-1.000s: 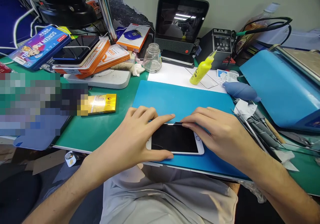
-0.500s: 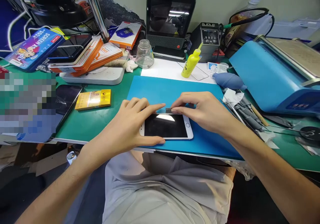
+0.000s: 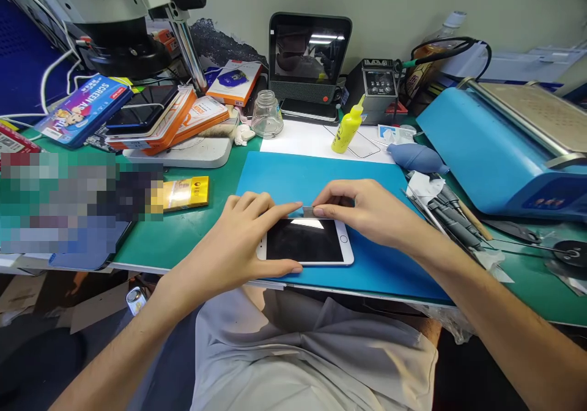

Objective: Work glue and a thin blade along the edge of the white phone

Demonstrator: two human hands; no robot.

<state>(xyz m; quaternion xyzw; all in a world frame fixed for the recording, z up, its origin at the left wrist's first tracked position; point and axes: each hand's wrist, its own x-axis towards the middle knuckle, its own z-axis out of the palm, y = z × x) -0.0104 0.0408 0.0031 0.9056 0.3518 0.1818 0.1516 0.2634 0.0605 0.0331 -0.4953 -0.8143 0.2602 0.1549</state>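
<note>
A white smartphone (image 3: pixel 305 244) with a black screen lies sideways on the blue mat (image 3: pixel 275 172), its round button to the right. My left hand (image 3: pixel 245 233) spans its left end, thumb along the near edge and forefinger at the far edge, steadying it. Between thumb and fingertips, my right hand (image 3: pixel 364 208) pinches a small, thin grey blade-like piece (image 3: pixel 308 211) against the phone's far long edge. How deep the piece reaches, if at all, I cannot tell. The right fingers partly cover it.
Behind the mat stand a yellow squeeze bottle (image 3: pixel 347 131) and a glass jar (image 3: pixel 268 116). At right are a blue air blower (image 3: pixel 417 158), hand tools (image 3: pixel 452 215) and a blue machine (image 3: pixel 486 154). Boxes (image 3: pixel 174 117) and a yellow packet (image 3: pixel 186 193) occupy the left.
The camera view has tilted upward, so everything sits slightly lower in the picture. Both hands keep nearly the same place on the phone, the thin piece still at its far edge.
</note>
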